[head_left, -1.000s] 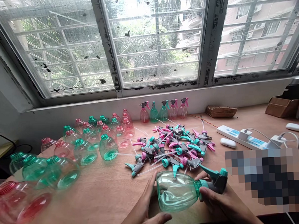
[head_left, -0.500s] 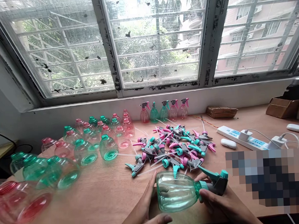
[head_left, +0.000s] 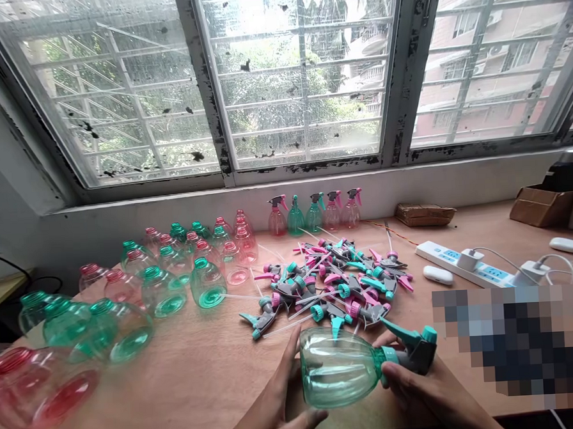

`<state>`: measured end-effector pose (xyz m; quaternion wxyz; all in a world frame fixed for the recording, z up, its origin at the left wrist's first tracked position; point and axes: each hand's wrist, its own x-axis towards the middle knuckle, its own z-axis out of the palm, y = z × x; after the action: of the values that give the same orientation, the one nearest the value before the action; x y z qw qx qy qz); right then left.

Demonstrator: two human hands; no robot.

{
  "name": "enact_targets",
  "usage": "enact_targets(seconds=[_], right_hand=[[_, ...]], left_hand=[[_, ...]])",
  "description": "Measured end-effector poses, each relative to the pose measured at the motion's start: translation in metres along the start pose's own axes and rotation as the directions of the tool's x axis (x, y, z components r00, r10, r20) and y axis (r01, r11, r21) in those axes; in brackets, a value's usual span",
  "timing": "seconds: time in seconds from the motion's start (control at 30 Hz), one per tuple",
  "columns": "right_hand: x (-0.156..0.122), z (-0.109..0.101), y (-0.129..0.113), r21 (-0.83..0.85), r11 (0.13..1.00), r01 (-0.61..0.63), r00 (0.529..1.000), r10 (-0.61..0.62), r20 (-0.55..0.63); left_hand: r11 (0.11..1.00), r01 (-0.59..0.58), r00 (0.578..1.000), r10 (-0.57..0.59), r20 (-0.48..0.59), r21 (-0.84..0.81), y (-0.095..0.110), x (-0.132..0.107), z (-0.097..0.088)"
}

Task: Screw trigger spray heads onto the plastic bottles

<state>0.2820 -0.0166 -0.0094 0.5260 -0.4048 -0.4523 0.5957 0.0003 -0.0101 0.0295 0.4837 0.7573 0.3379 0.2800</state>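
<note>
A clear green spray bottle (head_left: 340, 368) lies on its side in the air between my hands, near the table's front edge. My left hand (head_left: 284, 397) cups its base end, thumb below and fingers partly hidden behind the clear wall. At the neck, my right hand (head_left: 415, 384) pinches the teal collar (head_left: 386, 360) with thumb and fingers. The grey and teal trigger head (head_left: 418, 348) sits on that neck and points right. Just beyond the bottle is a heap of loose trigger heads (head_left: 335, 273) in pink, teal and grey, with thin white tubes.
Several red and green bottles without heads, including a green one (head_left: 208, 284), stand at left. Bottles with heads, one pink (head_left: 351, 214), line the wall under the window. At right are a power strip (head_left: 466, 266) with plugs, a white case (head_left: 437, 275) and a cardboard box (head_left: 536, 204).
The bottle's body has turned slightly about its long axis, and its reflections have shifted. My left thumb and fingers have moved a little; my right hand stays at the collar.
</note>
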Motion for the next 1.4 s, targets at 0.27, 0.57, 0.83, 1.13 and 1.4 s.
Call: enact_targets(seconds=[0.27,0.57,0.83,1.13,1.4], right_hand=[[-0.001,0.004,-0.005,-0.022,1.0,0.013,1.0,-0.013,-0.015],[0.001,0.0,-0.002,-0.014,1.0,0.016,1.0,-0.015,0.024],[0.0,-0.002,0.0,0.001,1.0,0.01,1.0,-0.01,0.025],[0.001,-0.003,0.002,0.038,0.999,-0.005,0.999,0.004,0.033],[0.0,-0.004,0.001,-0.034,0.999,0.007,1.0,-0.007,0.023]], left_hand=[[0.997,0.064,0.998,-0.063,0.024,-0.044,0.01,0.001,-0.001],[0.999,0.019,1.0,-0.019,-0.02,-0.031,0.002,0.0,0.002],[0.996,0.057,0.998,-0.058,-0.006,-0.07,0.002,-0.002,-0.001],[1.0,0.017,1.0,-0.017,0.024,-0.008,-0.002,0.001,-0.001],[0.999,0.037,0.999,-0.037,0.015,-0.031,-0.005,0.0,-0.001]])
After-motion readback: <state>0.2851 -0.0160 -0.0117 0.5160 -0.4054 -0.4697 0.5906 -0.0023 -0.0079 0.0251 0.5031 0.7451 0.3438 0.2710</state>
